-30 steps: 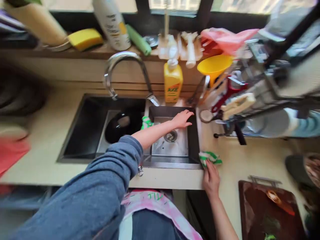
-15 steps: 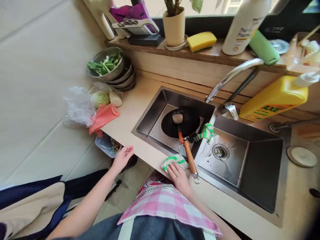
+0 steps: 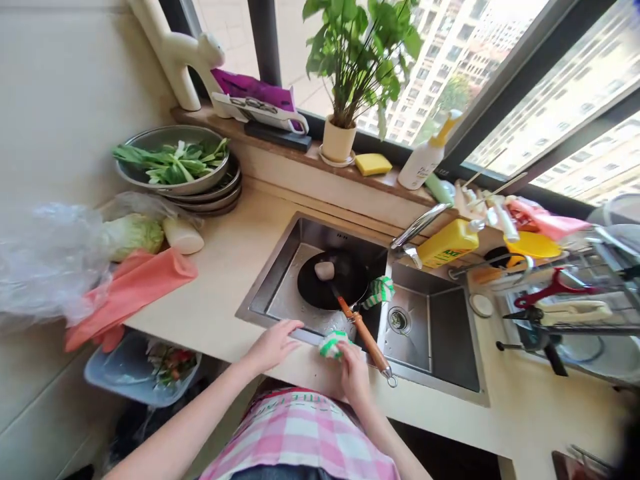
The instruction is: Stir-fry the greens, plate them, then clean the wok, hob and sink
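The right hand (image 3: 354, 370) is down at the front edge of the counter (image 3: 220, 287), fingers bent and gathered round one end of a green-and-white cloth (image 3: 331, 344), and that cloth lies right by the front rim of the left basin (image 3: 279, 267)! Over to the left hand (image 3: 275, 345): palm down, fingers loosely apart, nothing in its grasp, hovering at or resting on the counter edge just beside that same rim, though I can't tell whether it touches

Just beyond the hands, a black pan (image 3: 345, 270) sits in the left basin with a turner (image 3: 325, 270) lying in it, and the pan's wooden handle (image 3: 369, 341) juts out over the rim towards the apron (image 3: 300, 427), just right of the cloth. A second striped cloth (image 3: 383, 291) is bunched at the divider, and past it the right basin (image 3: 453, 327) shows its drain (image 3: 399, 320)

Further out now! Behind the sink stand the tap (image 3: 417, 225) and a yellow bottle (image 3: 447, 244); up on the sill, a sponge (image 3: 373, 164) sits between a potted plant (image 3: 339, 139) and a spray bottle (image 3: 421, 165). Far left, leafy greens (image 3: 175, 163) fill the top bowl (image 3: 150, 141) of a stack, and over on the right there's the dish rack (image 3: 585, 329)
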Tool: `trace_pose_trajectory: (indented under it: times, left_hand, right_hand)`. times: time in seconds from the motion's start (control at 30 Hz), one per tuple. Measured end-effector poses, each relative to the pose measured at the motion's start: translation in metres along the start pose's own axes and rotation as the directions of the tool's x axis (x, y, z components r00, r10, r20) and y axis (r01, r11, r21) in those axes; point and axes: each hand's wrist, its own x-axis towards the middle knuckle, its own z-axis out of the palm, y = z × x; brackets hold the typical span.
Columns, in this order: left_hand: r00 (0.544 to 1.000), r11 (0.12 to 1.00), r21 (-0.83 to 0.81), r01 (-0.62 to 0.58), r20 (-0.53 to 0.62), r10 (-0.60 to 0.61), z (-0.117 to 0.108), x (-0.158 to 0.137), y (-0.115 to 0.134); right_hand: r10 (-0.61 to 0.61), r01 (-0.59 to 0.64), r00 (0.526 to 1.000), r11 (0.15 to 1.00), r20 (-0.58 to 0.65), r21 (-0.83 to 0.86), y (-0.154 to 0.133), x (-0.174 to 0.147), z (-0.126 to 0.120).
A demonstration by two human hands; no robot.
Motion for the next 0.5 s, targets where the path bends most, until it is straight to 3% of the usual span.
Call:
trace_pose_trajectory:
  times: [0.1, 0.2, 0.27, 0.33, 0.43, 0.5]
  left_hand:
    - [0.947, 0.957, 0.064, -0.284, 0.174, 0.27, 0.011, 0.054, 0.044]
    - [0.925, 0.934, -0.012, -0.357, 0.135, 0.356, 0.022, 0.098, 0.073]
    - [0.968, 0.961, -0.142, -0.237, 0.052, 0.247, 0.028, 0.124, 0.083]
    - [0.998, 0.963, -0.263, -0.061, 0.0, 0.063, 0.035, 0.148, 0.088]
    - [0.993, 0.93, -0.353, 0.097, -0.032, -0.116, 0.048, 0.184, 0.094]
    - [0.983, 0.903, -0.4, 0.154, -0.034, -0.183, 0.056, 0.207, 0.098]
  right_hand:
    - [-0.047, 0.047, 0.999, 0.995, 0.0, 0.085, -0.015, 0.045, -0.034]
    - [-0.122, 0.12, 0.993, 0.988, 0.007, 0.097, -0.011, 0.094, -0.069]
    - [-0.092, 0.092, 0.995, 0.996, -0.033, -0.002, 0.012, 0.125, -0.095]
    - [-0.016, -0.001, 0.996, 0.982, -0.089, -0.188, 0.046, 0.156, -0.124]
    - [0.104, -0.186, 0.975, 0.868, -0.197, -0.46, 0.1, 0.201, -0.162]
    - [0.146, -0.244, 0.964, 0.82, -0.224, -0.517, 0.126, 0.224, -0.176]
